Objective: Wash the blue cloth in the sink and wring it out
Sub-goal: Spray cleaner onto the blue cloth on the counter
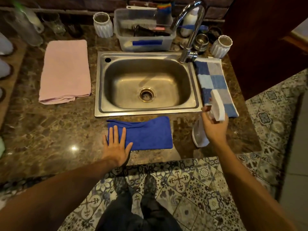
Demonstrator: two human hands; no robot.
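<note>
A folded blue cloth [146, 134] lies flat on the marble counter just in front of the steel sink [100, 84]. My left hand [116, 144] rests flat on the cloth's left end, fingers straight and spread. My right hand [215, 127] grips a clear spray bottle with a white trigger head [200, 135], held above the counter to the right of the cloth. The sink basin looks dry, with its drain [147, 94] in the middle. A chrome tap [190, 30] arches over the sink from the back right corner.
A pink towel [65, 70] lies left of the sink, a blue checked towel [215, 84] right of it. Behind the sink stand a clear plastic tub of utensils [145, 42], two white ribbed jars [102, 25], glasses and small pots. The counter's front edge is near my legs.
</note>
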